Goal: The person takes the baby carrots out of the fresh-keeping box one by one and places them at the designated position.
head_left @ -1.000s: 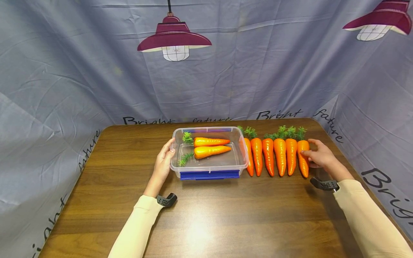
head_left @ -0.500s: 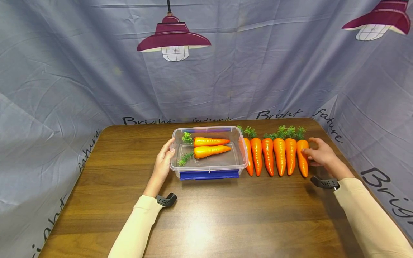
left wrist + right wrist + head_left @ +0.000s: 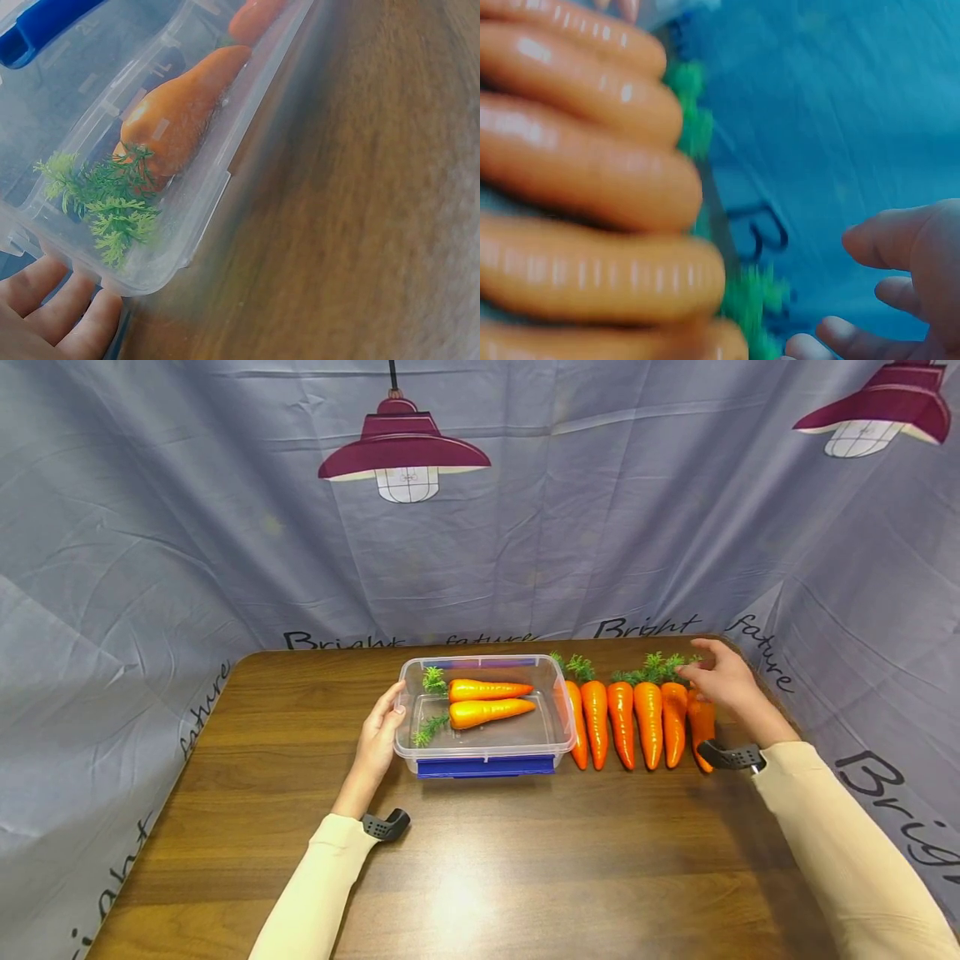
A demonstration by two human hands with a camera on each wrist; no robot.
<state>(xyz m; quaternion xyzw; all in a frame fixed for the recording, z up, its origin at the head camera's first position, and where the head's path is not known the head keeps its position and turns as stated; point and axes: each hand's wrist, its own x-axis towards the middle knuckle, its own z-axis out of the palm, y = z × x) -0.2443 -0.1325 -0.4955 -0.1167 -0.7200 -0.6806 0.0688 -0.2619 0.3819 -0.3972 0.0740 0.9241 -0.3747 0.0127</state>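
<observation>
My left hand (image 3: 377,739) holds the left end of a clear plastic container (image 3: 487,752). Its thumb lies at the rim, and in the left wrist view its fingers (image 3: 94,322) bend against the outer wall. Two carrots with green tops lie inside, an upper carrot (image 3: 487,690) and a lower carrot (image 3: 491,712). To the right of the container, several carrots stand in a row, tips toward me. Over the leafy end of the rightmost carrot (image 3: 702,727), my right hand (image 3: 727,681) hovers with thumb and fingers apart, holding nothing. The hand partly hides that carrot's greens.
The container has a blue clip (image 3: 486,767) on its near side and overlaps the leftmost carrot of the row. A wooden table (image 3: 562,860) carries everything. Behind its far edge hangs a grey-blue curtain (image 3: 600,527) with printed lamps and lettering.
My right hand has left the side of the rightmost carrot and moved up and slightly left, over its green top. The left hand and container have stayed in place.
</observation>
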